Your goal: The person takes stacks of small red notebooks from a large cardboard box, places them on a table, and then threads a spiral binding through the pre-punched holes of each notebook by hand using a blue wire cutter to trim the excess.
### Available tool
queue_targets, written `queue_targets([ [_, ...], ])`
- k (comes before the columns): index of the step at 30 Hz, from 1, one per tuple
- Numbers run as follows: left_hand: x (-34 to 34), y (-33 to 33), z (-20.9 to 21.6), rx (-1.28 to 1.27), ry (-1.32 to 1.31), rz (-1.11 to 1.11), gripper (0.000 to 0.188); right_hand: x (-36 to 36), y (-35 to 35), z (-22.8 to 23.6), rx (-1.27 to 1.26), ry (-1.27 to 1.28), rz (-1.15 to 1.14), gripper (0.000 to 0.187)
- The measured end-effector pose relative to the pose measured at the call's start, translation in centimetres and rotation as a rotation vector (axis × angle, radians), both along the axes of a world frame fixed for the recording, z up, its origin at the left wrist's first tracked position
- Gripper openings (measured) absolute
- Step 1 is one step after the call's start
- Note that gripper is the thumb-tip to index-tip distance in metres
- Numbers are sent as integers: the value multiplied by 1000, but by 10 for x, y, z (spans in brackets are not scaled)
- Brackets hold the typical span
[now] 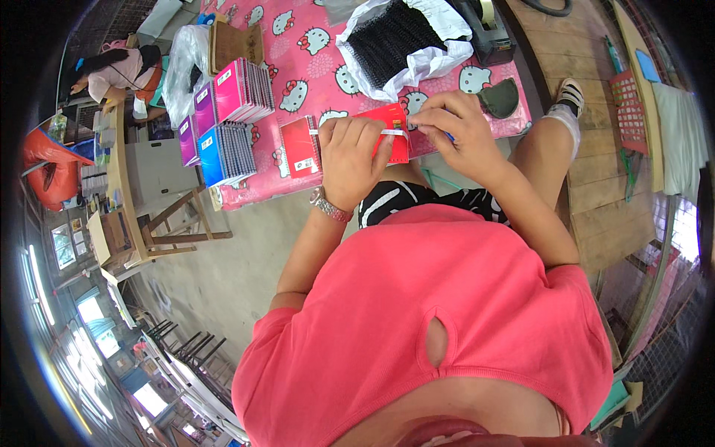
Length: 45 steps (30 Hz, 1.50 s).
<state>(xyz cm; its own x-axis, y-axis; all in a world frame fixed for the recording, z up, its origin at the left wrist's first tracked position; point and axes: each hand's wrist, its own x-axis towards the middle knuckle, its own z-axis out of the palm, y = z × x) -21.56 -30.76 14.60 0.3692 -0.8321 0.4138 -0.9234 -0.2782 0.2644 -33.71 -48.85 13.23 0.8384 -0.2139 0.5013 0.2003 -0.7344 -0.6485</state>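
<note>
From my remote view, I see a left hand (pixel 348 153) and a right hand (pixel 456 138) working at two red covers (pixel 299 149) and one white strip (pixel 395 132).

The covers lie on a pink table (pixel 322 67), one each side of my left hand; I cannot tell whether they join behind it. That hand's fingers are bent, close together, over the strip, whose right end points to my right hand; how firmly they grip, I cannot tell. My right hand's fingertips are drawn narrow, near the right cover's edge; a bit of blue shows there, but I cannot tell if it is held. To the left stand four notebook stacks (pixel 237 93): one pink, two purple, one blue. Beyond are one heap of black coils (pixel 395 43) and, right, one dark green pouch (pixel 499 99).
</note>
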Motion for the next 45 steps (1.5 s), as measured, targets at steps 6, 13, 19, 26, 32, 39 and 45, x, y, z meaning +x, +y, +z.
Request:
queue_targets([
  [6, -2, -1, 0, -1, -29, 6, 17, -4, 6, -10, 99, -45, 46, 18],
  [13, -5, -3, -3, -21, 6, 14, 22, -8, 10, 1, 310, 101, 67, 22],
  [19, -17, -9, -3, -56, -37, -78, 30, -15, 14, 21, 128, 230, 53, 42],
  [26, -15, -6, -5, -23, 3, -78, 26, -16, 9, 37, 305, 406, 93, 34],
  [32, -8, -1, -9, -35, 63, -129, 20, -33, -92, -61, -404, 528, -490, 39],
  [39, -10, 5, -8, -11, -50, 68, 21, -10, -94, -19, 338, 529, -14, 44],
  [45, -5, 11, -15, 3, 59, 82, 36, 28, -45, 21, 823, 583, 755, 40],
])
